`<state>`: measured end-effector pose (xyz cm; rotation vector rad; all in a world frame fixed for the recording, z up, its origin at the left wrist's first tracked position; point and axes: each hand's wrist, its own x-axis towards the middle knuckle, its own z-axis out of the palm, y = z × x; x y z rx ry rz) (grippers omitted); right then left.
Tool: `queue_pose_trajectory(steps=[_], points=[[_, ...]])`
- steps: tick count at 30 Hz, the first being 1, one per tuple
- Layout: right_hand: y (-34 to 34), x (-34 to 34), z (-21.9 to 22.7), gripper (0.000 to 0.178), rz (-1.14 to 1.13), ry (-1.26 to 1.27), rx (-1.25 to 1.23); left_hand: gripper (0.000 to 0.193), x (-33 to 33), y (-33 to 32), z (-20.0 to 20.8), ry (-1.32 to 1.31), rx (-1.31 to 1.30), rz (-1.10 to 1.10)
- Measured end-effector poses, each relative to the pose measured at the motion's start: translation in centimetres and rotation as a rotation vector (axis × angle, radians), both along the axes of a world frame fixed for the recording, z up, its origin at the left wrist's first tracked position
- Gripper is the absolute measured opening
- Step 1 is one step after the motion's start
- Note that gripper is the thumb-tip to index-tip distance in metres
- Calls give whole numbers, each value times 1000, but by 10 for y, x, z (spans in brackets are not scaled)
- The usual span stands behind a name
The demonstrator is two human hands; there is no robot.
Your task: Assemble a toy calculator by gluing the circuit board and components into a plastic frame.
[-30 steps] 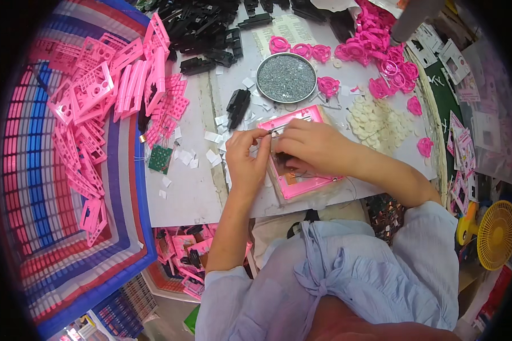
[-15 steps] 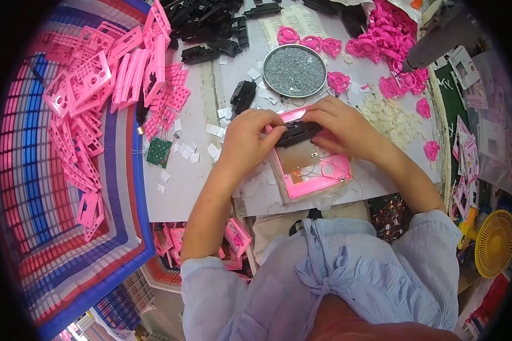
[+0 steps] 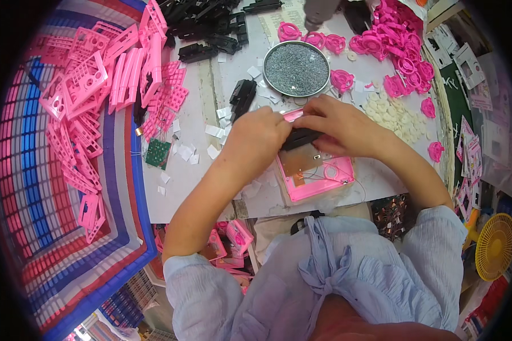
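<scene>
In front of me lies an open pink plastic casing (image 3: 324, 187) with a brown circuit board (image 3: 299, 163) and thin wires in it. A black plastic part (image 3: 299, 138), long and narrow, sits across the upper half of the casing. My left hand (image 3: 257, 134) is closed at that part's left end, its fingertips partly hidden behind the knuckles. With bent fingers, my right hand (image 3: 342, 126) grips the same part from above and the right. Just beyond the hands stands a round metal dish (image 3: 297, 69) of small silvery screws.
Black parts (image 3: 210, 28) pile up at the far left, pink rings (image 3: 404, 57) at the far right, near cream-coloured pieces (image 3: 393, 116). A grey tool (image 3: 320, 14) hangs over the far edge. Left are a striped basket (image 3: 116, 227) of pink panels and a green board (image 3: 157, 154).
My left hand has turned and shifted slightly right over the black part, its elbow swinging outward. The grey tool has moved from the far right to the far middle.
</scene>
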<state>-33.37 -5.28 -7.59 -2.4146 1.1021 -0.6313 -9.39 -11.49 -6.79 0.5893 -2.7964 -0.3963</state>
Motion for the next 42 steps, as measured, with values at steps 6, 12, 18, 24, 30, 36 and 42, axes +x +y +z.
queue_pose_trajectory(steps=[6, 12, 18, 24, 30, 36, 42], points=[[-5, 1, 9, 49, 19, 76, 33, 18, 5, 23, -7, 198, 133, 152], [-6, 4, 10, 45, 25, 91, -11, 21, -7, 1, -9, 130, 651, 407], [5, 16, 15, 37, -61, 261, -116, 23, -12, -16, -3, 5, 766, 350], [18, 36, 13, 27, -194, 424, -260, 20, -18, -19, 2, -77, 602, 272], [6, 12, 22, 38, -140, 182, -64, 18, -21, -22, -2, -81, 544, 242], [50, -62, 86, 49, -416, -390, -681, 21, -15, -37, -2, 97, 350, 446], [-5, -203, 40, 40, -460, -1345, -205, 15, -88, -86, -43, -39, -169, 242]])
